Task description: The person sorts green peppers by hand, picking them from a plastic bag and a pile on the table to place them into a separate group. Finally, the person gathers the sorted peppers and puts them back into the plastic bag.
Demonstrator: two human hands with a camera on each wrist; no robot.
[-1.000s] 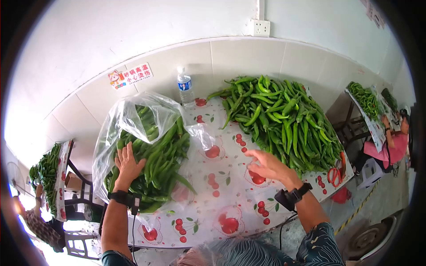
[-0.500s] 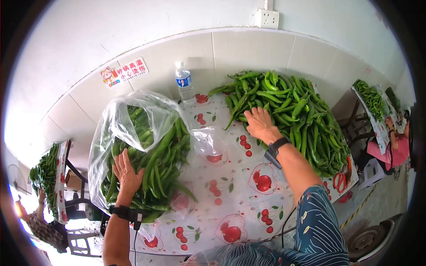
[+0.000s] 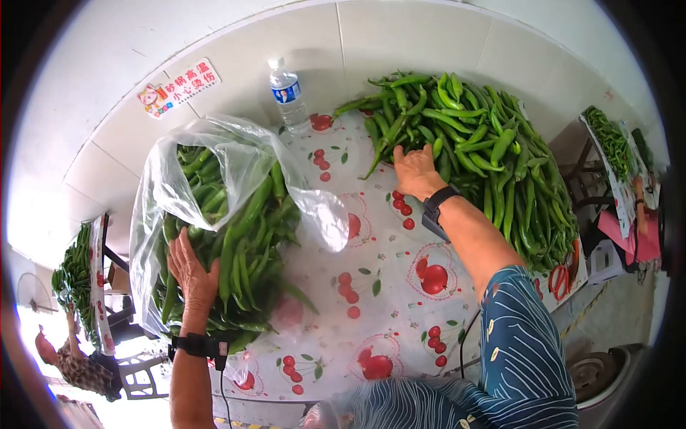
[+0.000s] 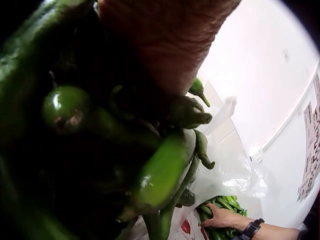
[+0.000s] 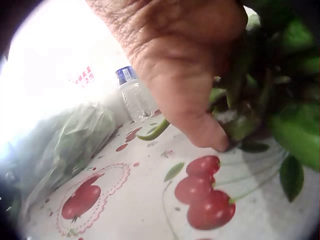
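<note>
A clear plastic bag full of long green peppers stands at the left of the table, its mouth open. My left hand rests flat on these peppers, fingers straight. In the left wrist view, dark peppers crowd under that hand. At the right lies a big heap of green peppers. My right hand is at the heap's left edge, thumb and fingers around some peppers. The right wrist view shows the thumb bent against a pepper close to the tablecloth; the other fingertips are hidden.
A water bottle stands against the wall between bag and heap. Red scissors lie at the table's right edge. The tablecloth has cherry prints. Other tables with peppers and people stand at both sides.
My right hand has moved from over the middle of the tablecloth up to the heap and in among its peppers. My left hand stays on the bagged peppers. The head view has tilted down.
</note>
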